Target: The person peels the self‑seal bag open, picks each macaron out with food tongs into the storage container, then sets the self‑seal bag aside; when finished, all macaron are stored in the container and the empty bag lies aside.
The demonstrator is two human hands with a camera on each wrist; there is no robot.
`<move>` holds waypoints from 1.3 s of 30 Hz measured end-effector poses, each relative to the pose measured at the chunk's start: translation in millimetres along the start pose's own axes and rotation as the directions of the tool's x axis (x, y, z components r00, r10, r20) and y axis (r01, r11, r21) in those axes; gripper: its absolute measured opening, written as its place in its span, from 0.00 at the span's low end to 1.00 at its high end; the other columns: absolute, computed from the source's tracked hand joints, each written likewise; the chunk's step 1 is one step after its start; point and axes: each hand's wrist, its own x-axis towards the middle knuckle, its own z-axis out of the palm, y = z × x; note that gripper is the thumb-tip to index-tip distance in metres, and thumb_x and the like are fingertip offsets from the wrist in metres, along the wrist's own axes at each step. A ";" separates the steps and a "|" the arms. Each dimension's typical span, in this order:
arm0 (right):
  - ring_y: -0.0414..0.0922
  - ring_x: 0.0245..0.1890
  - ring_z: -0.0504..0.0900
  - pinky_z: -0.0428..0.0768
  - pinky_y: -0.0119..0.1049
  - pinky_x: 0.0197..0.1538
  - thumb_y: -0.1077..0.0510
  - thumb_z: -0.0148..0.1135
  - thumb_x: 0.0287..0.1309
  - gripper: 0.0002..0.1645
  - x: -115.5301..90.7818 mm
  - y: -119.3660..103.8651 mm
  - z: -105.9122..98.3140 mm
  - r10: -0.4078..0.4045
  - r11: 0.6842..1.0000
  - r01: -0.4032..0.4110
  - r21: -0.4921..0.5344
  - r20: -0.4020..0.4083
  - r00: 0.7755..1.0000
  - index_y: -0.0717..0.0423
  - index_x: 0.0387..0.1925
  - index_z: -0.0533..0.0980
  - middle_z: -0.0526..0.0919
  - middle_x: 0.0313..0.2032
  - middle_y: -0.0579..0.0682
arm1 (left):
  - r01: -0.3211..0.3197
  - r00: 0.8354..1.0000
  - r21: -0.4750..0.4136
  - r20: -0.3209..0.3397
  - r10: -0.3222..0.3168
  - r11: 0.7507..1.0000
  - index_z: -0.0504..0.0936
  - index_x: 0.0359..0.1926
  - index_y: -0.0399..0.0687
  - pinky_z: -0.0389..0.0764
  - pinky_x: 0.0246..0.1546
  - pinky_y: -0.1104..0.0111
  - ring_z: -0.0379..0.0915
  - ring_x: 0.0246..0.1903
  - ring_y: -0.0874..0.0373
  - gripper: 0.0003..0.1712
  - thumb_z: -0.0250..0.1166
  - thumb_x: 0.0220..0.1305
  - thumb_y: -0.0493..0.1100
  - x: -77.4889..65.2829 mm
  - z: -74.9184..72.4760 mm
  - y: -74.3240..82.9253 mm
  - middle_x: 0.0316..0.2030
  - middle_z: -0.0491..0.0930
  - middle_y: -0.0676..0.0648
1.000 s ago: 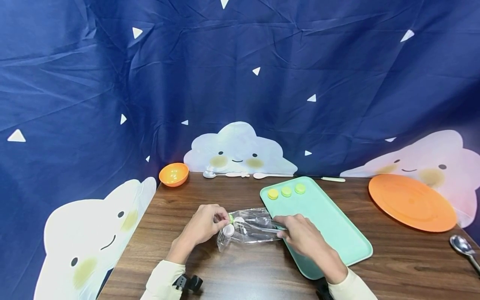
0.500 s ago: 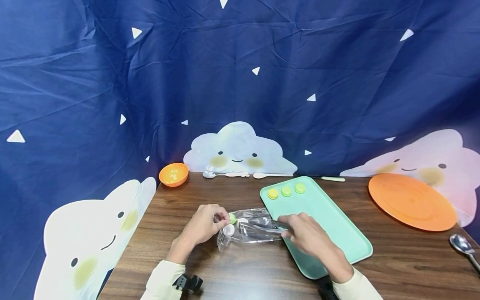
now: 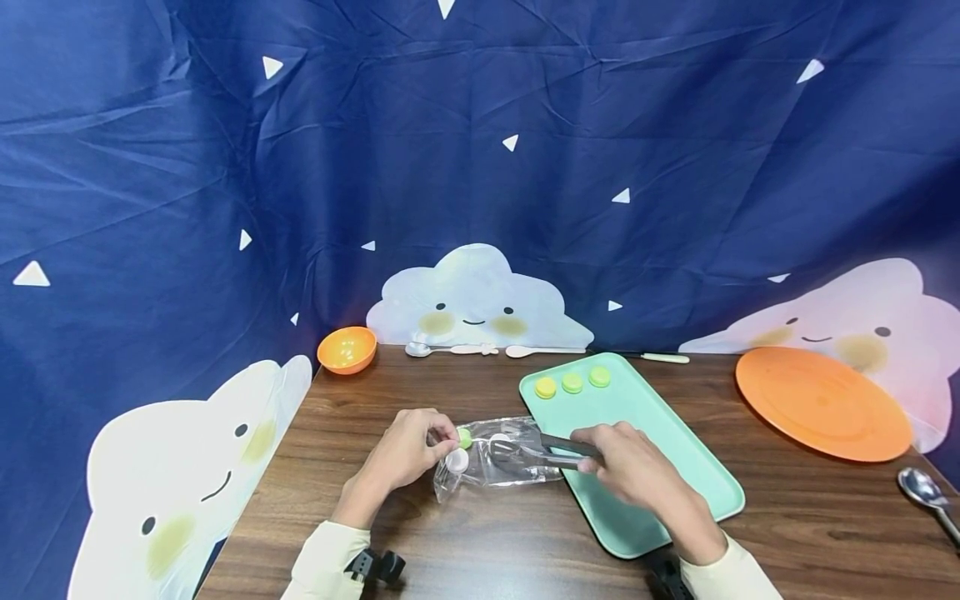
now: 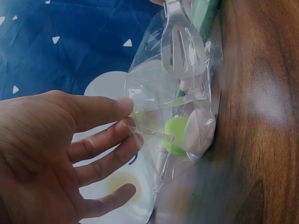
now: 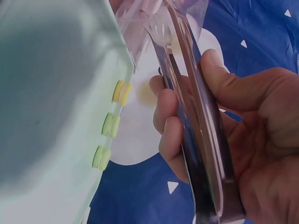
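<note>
In the head view my left hand [image 3: 411, 446] pinches the closed-end side of a clear plastic bag [image 3: 517, 475] between thumb and fingers. A green macaron [image 4: 174, 135] and a pale macaron [image 4: 201, 133] lie inside, close to that hand. My right hand [image 3: 626, 462] grips metal tongs [image 5: 198, 116], whose slotted tips reach into the bag. Another pale macaron [image 3: 500, 440] is at the tong tips, seemingly between them. Under the right hand lies a mint-green tray [image 3: 675, 446], bearing a yellow macaron [image 3: 545, 387] and two green macarons [image 3: 586, 380].
An orange bowl [image 3: 347, 350] stands at the back left. Along the back edge lie spoons [image 3: 450, 349] and a pale-handled utensil [image 3: 666, 358]. To the right are an orange plate [image 3: 825, 404] and a metal spoon [image 3: 926, 490]. A blue curtain [image 3: 480, 150] hangs behind the wooden table.
My right hand has drawn the tongs rightward, and the pale macaron at their tips has shifted right within the bag. The left hand keeps its pinch in place.
</note>
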 end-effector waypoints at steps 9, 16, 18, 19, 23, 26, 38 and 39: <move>0.37 0.22 0.66 0.66 0.31 0.28 0.61 0.75 0.60 0.10 -4.0 7.2 -9.6 0.028 0.999 -0.029 0.014 0.029 0.999 0.41 0.34 0.83 0.72 0.21 0.37 | -0.019 1.000 -0.022 -0.008 0.019 1.000 0.88 0.29 0.53 0.86 0.39 0.62 0.77 0.31 0.70 0.09 0.76 0.63 0.35 0.3 0.1 -1.7 0.29 0.85 0.57; 0.38 0.24 0.67 0.66 0.32 0.29 0.59 0.75 0.59 0.09 -7.9 12.1 -16.5 0.022 1.000 -0.022 0.007 0.033 0.999 0.41 0.36 0.85 0.74 0.21 0.37 | -0.024 1.000 -0.024 -0.003 0.023 0.999 0.88 0.29 0.53 0.86 0.39 0.61 0.78 0.31 0.69 0.09 0.76 0.63 0.35 -0.1 -0.3 -1.5 0.29 0.85 0.56; 0.39 0.25 0.67 0.66 0.32 0.29 0.59 0.75 0.60 0.08 -8.8 13.3 -18.3 0.024 1.000 -0.024 0.005 0.037 0.999 0.41 0.38 0.86 0.75 0.22 0.37 | -0.022 1.000 -0.023 -0.004 0.022 0.999 0.88 0.30 0.53 0.86 0.39 0.60 0.78 0.31 0.69 0.08 0.76 0.63 0.35 0.0 -0.2 -1.5 0.29 0.85 0.56; 0.39 0.25 0.68 0.66 0.33 0.30 0.59 0.75 0.60 0.09 -9.2 14.0 -19.2 0.025 1.000 -0.025 0.004 0.039 0.999 0.42 0.40 0.86 0.75 0.23 0.37 | -0.022 1.000 -0.024 -0.004 0.022 0.999 0.88 0.30 0.52 0.86 0.39 0.60 0.78 0.31 0.68 0.08 0.76 0.63 0.35 0.1 -0.3 -1.5 0.29 0.85 0.56; 0.40 0.27 0.68 0.68 0.34 0.31 0.59 0.75 0.61 0.09 -10.3 16.4 -22.1 0.044 0.999 -0.044 0.003 0.043 0.998 0.43 0.42 0.87 0.76 0.24 0.38 | -0.020 1.000 -0.021 -0.005 0.019 1.000 0.88 0.30 0.52 0.86 0.39 0.62 0.78 0.31 0.69 0.08 0.76 0.63 0.35 0.0 -0.6 -1.4 0.29 0.85 0.56; 0.39 0.26 0.68 0.69 0.34 0.32 0.60 0.75 0.61 0.11 -11.7 18.8 -24.1 0.053 0.999 -0.053 0.003 0.045 0.998 0.45 0.44 0.88 0.77 0.24 0.38 | -0.018 1.000 -0.017 -0.005 0.018 1.000 0.89 0.30 0.52 0.86 0.39 0.62 0.77 0.31 0.69 0.08 0.76 0.63 0.35 -0.2 -0.8 -1.3 0.29 0.85 0.56; 0.43 0.36 0.80 0.78 0.41 0.42 0.59 0.76 0.60 0.17 -16.2 27.1 -36.2 0.077 0.997 -0.075 -0.031 0.056 0.995 0.51 0.51 0.88 0.92 0.42 0.47 | -0.008 1.000 -0.012 -0.004 0.008 1.000 0.88 0.30 0.52 0.80 0.37 0.73 0.76 0.31 0.70 0.08 0.76 0.63 0.35 0.0 -0.8 -1.1 0.29 0.84 0.56; 0.44 0.39 0.81 0.79 0.43 0.43 0.58 0.76 0.60 0.17 -16.5 28.0 -37.2 0.083 0.996 -0.081 -0.039 0.056 0.995 0.52 0.51 0.88 0.92 0.43 0.48 | -0.006 1.000 -0.013 -0.003 0.006 1.000 0.88 0.30 0.52 0.79 0.37 0.73 0.76 0.31 0.70 0.08 0.76 0.63 0.35 0.0 -0.8 -1.0 0.29 0.84 0.57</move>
